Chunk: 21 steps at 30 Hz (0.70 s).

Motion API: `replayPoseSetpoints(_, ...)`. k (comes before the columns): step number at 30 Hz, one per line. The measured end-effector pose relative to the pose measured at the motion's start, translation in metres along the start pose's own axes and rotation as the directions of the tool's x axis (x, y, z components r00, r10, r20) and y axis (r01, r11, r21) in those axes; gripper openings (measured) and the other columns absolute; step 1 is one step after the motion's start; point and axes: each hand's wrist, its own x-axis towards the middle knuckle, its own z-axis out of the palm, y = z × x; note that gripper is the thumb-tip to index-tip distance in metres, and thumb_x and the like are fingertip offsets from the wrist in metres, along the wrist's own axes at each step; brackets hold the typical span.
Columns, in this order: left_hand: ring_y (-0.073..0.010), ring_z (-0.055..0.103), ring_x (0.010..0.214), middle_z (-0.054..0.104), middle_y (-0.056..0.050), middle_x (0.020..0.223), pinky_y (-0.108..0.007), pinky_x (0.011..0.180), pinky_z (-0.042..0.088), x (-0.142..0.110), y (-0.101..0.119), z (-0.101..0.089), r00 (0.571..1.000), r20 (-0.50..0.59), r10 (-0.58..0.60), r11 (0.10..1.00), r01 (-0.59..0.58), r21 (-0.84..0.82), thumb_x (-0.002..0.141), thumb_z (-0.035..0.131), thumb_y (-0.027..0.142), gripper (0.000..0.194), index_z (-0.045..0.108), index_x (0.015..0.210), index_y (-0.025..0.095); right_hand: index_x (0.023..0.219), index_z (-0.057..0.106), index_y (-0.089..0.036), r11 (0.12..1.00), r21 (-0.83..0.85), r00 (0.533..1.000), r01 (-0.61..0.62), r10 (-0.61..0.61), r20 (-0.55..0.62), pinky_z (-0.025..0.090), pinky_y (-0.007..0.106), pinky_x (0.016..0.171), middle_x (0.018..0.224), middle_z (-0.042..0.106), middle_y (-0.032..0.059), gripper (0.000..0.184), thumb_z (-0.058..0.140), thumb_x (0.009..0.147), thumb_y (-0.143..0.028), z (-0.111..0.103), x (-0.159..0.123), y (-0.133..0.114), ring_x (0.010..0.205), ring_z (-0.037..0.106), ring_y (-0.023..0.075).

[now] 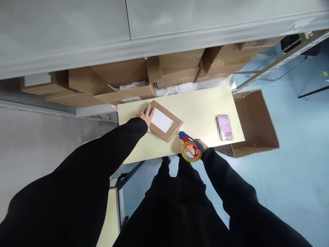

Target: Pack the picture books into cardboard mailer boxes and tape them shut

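Note:
A small brown cardboard box (173,127) lies flat and turned at an angle on a pale yellow tabletop (200,103). On its upper face is a white label (161,120) with a small yellow mark. My left hand (146,117) holds the box at its left end, fingers spread across the top and the edge. To the right of the box, my right hand (202,144) is closed round the handle of a tape dispenser (185,138), blue and red with a roll of yellowish clear tape. The dispenser's blue head is close to the box's right corner and looks apart from it.
A phone-sized pinkish item (224,127), blurred out, lies on the table's right side. Beyond the right edge stands an open carton (254,123). Several cardboard boxes (180,60) fill the rack behind the table, beneath a grey shelf (164,20). Another table (110,212) is at lower left.

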Motion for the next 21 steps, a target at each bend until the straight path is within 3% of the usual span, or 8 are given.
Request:
replayPoseSetpoints(3,-0.0397,0.044,0.103,-0.018,-0.020,0.142,-0.046,0.082,0.035,-0.002,0.001,0.002,0.998,0.042,-0.041,0.999,0.043,-0.026,0.036,0.068,0.064,0.136,-0.010,0.137,0.018,0.070,0.058,-0.018,1.000,-0.008,0.999,0.007,-0.007,0.032,0.051,0.030,0.053,0.046,0.058,0.0037,0.029,0.040,0.081,-0.038,0.002,0.004,-0.016,0.052,0.058,0.0190)
replayPoseSetpoints(6,-0.0386,0.045,0.106,-0.010,-0.021,0.143,-0.042,0.085,0.037,0.002,-0.012,-0.001,0.991,0.131,0.027,0.998,-0.020,-0.057,0.034,0.071,0.060,0.135,-0.006,0.138,0.019,0.070,0.058,-0.017,0.999,-0.036,0.997,-0.002,0.004,0.077,0.050,0.030,0.053,0.047,0.059,0.0043,0.031,0.040,0.081,-0.040,0.000,0.007,-0.030,0.050,0.058,0.0188)
replayPoseSetpoints(8,-0.0350,0.044,0.109,0.007,-0.017,0.143,-0.039,0.087,0.036,0.008,-0.025,-0.007,0.987,0.134,0.090,0.993,-0.079,-0.085,0.045,0.068,0.057,0.116,0.007,0.138,0.021,0.067,0.057,-0.017,0.998,-0.064,0.999,-0.012,0.015,0.052,0.050,0.029,0.050,0.043,0.056,0.0032,0.031,0.041,0.080,-0.041,-0.003,0.008,-0.039,0.044,0.055,0.0173)
replayPoseSetpoints(10,-0.0305,0.044,0.111,0.027,-0.012,0.136,-0.037,0.090,0.034,0.016,-0.036,-0.015,0.990,0.090,0.107,0.991,-0.099,-0.088,0.060,0.059,0.052,0.085,0.025,0.133,0.023,0.067,0.057,-0.017,0.995,-0.088,0.998,-0.046,0.050,0.038,0.050,0.028,0.050,0.043,0.057,0.0034,0.031,0.043,0.079,-0.041,-0.004,0.009,-0.047,0.043,0.055,0.0168)
replayPoseSetpoints(12,-0.0287,0.042,0.113,0.037,-0.010,0.130,-0.038,0.093,0.030,0.026,-0.041,-0.023,0.991,0.030,0.129,0.990,-0.126,-0.069,0.067,0.054,0.047,0.068,0.033,0.128,0.024,0.076,0.059,-0.014,0.990,-0.095,0.987,-0.101,0.112,0.114,0.052,0.031,0.058,0.057,0.064,0.0074,0.032,0.042,0.079,-0.040,-0.003,0.009,-0.053,0.054,0.061,0.0191)
replayPoseSetpoints(15,-0.0298,0.036,0.118,0.039,-0.010,0.130,-0.040,0.097,0.023,0.046,-0.039,-0.031,0.960,0.024,0.278,0.960,-0.277,-0.045,0.059,0.061,0.048,0.081,0.030,0.130,0.025,0.093,0.058,-0.010,0.984,-0.088,0.952,-0.155,0.173,0.251,0.051,0.036,0.072,0.080,0.068,0.0123,0.037,0.040,0.079,-0.040,0.001,0.007,-0.058,0.075,0.064,0.0225)
replayPoseSetpoints(18,-0.0288,0.040,0.113,0.045,-0.008,0.126,-0.039,0.096,0.025,0.064,-0.035,-0.028,0.909,0.109,0.403,0.915,-0.396,-0.083,0.050,0.065,0.055,0.091,0.030,0.129,0.026,0.097,0.057,-0.009,0.982,-0.099,0.953,-0.163,0.183,0.240,0.051,0.037,0.073,0.081,0.068,0.0126,0.040,0.040,0.079,-0.040,0.003,0.008,-0.061,0.076,0.064,0.0225)
replayPoseSetpoints(21,-0.0265,0.046,0.107,0.049,-0.008,0.120,-0.035,0.091,0.030,0.068,-0.038,-0.016,0.909,0.081,0.408,0.906,-0.393,-0.154,0.052,0.060,0.062,0.087,0.034,0.127,0.025,0.093,0.058,-0.010,0.990,-0.085,0.969,-0.116,0.131,0.210,0.052,0.035,0.069,0.079,0.068,0.0124,0.038,0.038,0.081,-0.039,0.004,0.013,-0.070,0.074,0.064,0.0219)
